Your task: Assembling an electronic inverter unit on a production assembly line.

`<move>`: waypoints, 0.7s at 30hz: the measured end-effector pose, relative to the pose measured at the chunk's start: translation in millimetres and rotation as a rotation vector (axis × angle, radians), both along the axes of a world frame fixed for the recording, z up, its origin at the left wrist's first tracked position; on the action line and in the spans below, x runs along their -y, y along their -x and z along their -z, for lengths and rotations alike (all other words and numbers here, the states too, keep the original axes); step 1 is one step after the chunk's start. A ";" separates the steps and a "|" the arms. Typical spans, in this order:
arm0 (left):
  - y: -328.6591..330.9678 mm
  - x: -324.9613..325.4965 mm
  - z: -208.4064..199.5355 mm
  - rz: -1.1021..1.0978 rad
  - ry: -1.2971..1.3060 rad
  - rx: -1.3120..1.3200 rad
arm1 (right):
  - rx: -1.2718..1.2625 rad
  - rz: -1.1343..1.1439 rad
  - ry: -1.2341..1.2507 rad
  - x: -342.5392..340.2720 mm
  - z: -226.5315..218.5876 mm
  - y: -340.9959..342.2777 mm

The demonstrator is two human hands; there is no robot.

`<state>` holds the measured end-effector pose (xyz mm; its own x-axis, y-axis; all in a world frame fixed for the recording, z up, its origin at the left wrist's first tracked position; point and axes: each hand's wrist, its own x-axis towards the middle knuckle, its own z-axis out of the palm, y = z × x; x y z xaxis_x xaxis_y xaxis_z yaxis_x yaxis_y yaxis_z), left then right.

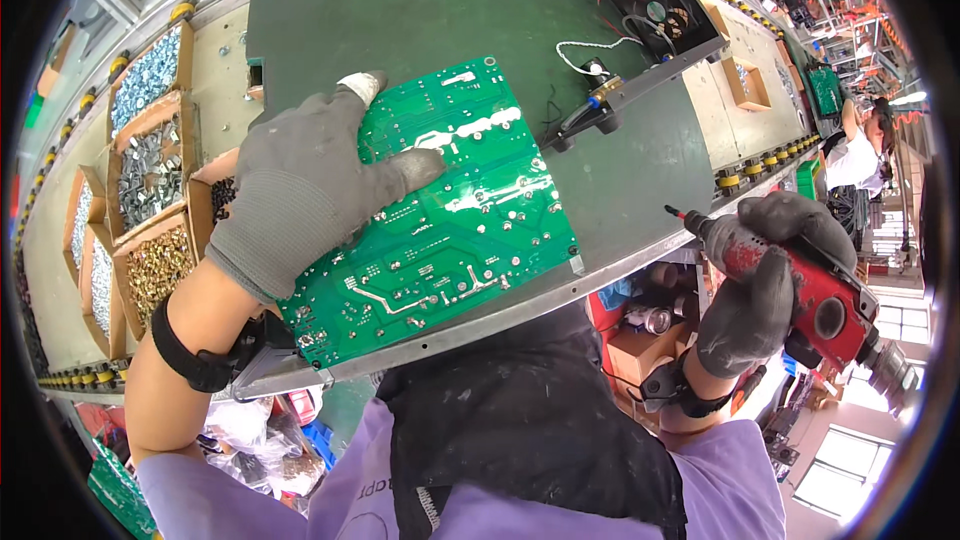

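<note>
A large green circuit board (pixel 450 210) lies tilted along the near edge of the green work surface, solder side up. My left hand (pixel 305 165), in a grey glove, grips its left part. The thumb presses on the board's face, and a finger with a white-wrapped tip reaches the far left edge. Whatever sits under the board is hidden. Off to the right, my right hand (pixel 765 285), also gloved, is closed round a red power screwdriver (pixel 830 315). Its dark bit points left, apart from the board.
At the left stand cardboard boxes of silvery screws (pixel 150 80), metal clips (pixel 150 175) and brass-coloured fasteners (pixel 160 268). A black housing with a fan (pixel 660 15) and loose wires lies at the far right. A roller track (pixel 765 165) runs alongside. Another person (pixel 855 155) is farther right.
</note>
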<state>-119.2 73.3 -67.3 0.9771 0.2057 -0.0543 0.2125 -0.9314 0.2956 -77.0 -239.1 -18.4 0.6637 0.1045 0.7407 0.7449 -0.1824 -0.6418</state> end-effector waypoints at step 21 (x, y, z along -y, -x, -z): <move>-14.2 -17.0 -24.8 -0.042 0.507 -0.191 | -0.636 1.163 1.467 402.6 125.4 -60.2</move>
<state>-105.0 90.3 -42.5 0.9315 0.1463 -0.3331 0.3407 -0.6716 0.6579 -16.7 -641.7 -143.8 0.9391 -0.2964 0.1740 -0.3403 -0.8729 0.3496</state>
